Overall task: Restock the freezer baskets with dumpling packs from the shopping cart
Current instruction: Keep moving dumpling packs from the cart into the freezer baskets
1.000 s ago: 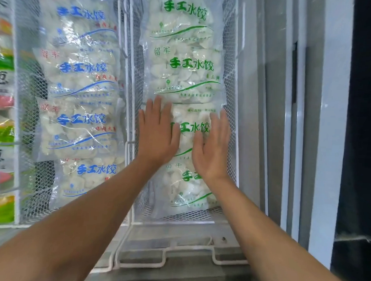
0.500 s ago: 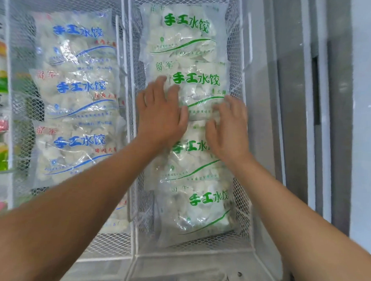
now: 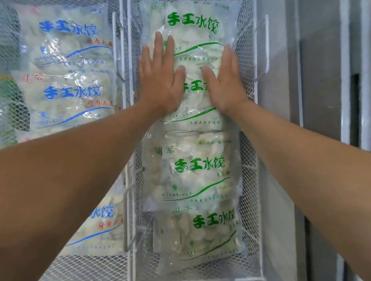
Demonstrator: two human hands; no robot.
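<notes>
1. So from my head view I'm looking down into two white wire mesh baskets sitting side by side; the right basket (image 3: 255,207) holds the green-print dumpling packs, the left basket (image 3: 119,69) the blue-print ones.
2. The green packs are clear plastic bags, lumpy with pale dumplings, big green characters and a green swoosh line on each; they lie overlapped in a row running from the far end of the basket to the near end; I can make out about four, the nearest pack (image 3: 206,236) tilted a bit toward the right wall.
3. My left hand (image 3: 159,82) lies palm-down on the upper green pack (image 3: 195,34), fingers stretched out flat and close together; not gripping anything, just pressing on the plastic.
4. My right hand (image 3: 223,82) is the same deal; flat, fingers extended, laid on the right side of that pack, a little motion-blurred.
5. The thumbs point at each other with a strip of bag showing between them.
6. The blue packs (image 3: 72,93) look identical apart from blue lettering with small red text; my left forearm covers part of them.
</notes>
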